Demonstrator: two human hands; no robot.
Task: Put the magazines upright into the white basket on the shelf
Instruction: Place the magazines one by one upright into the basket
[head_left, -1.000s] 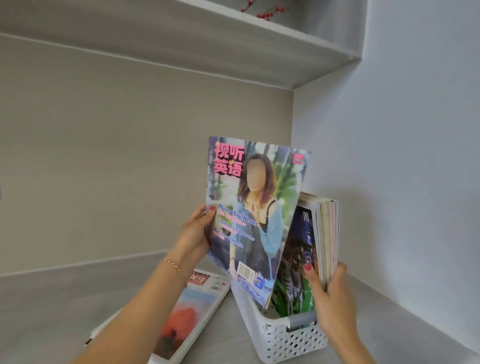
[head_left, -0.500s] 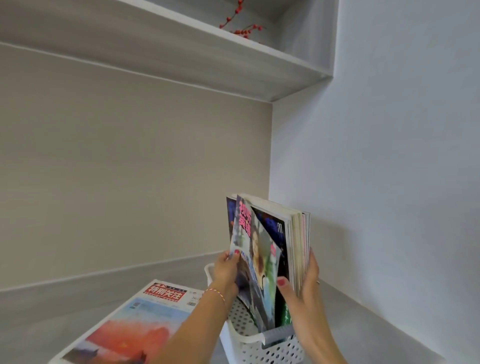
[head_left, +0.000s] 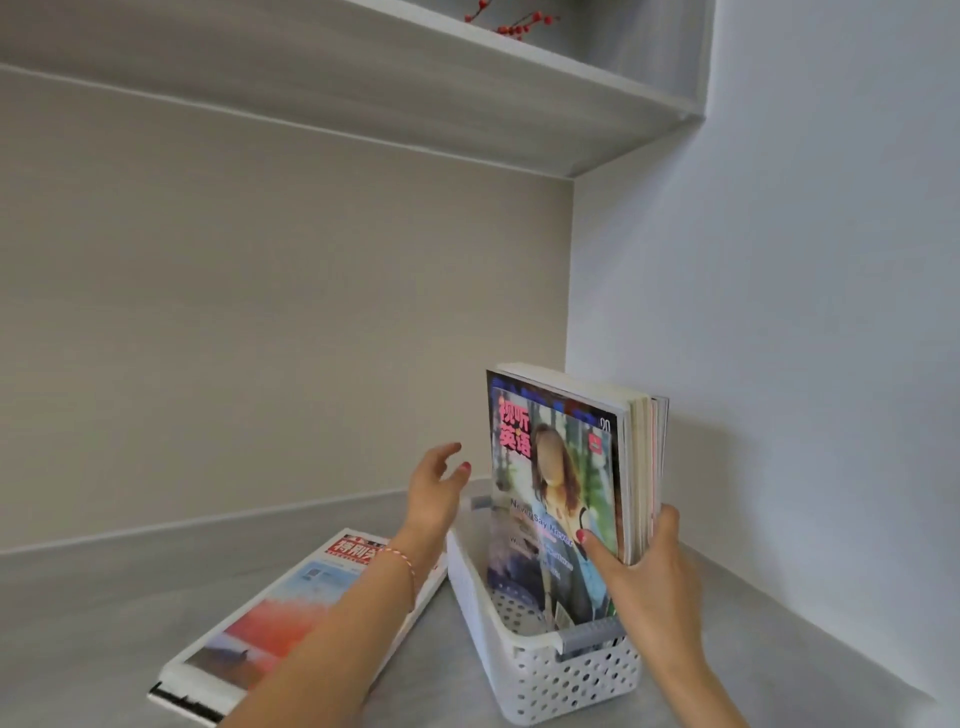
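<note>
A white perforated basket (head_left: 550, 680) stands on the grey shelf near the right wall. Several magazines (head_left: 641, 467) stand upright in its right side. The front one, a magazine with a woman on its cover (head_left: 545, 499), faces me. My right hand (head_left: 644, 577) clasps the bundle from the near side, thumb pressed on the front cover. My left hand (head_left: 434, 493) hovers open just left of the basket, fingers spread, touching nothing. A stack of flat magazines (head_left: 280, 618) with a red-and-white cover lies on the shelf to the left, partly hidden by my left forearm.
The grey shelf surface (head_left: 78, 623) runs left and toward me. A beige back wall and a white side wall (head_left: 805, 364) meet behind the basket. An upper shelf (head_left: 467, 93) hangs overhead with red berry twigs (head_left: 511, 23) on it.
My left hand lowered the woman-cover magazine into the basket in front of the others, then let go and drew back to the left. My right hand stayed on the bundle.
</note>
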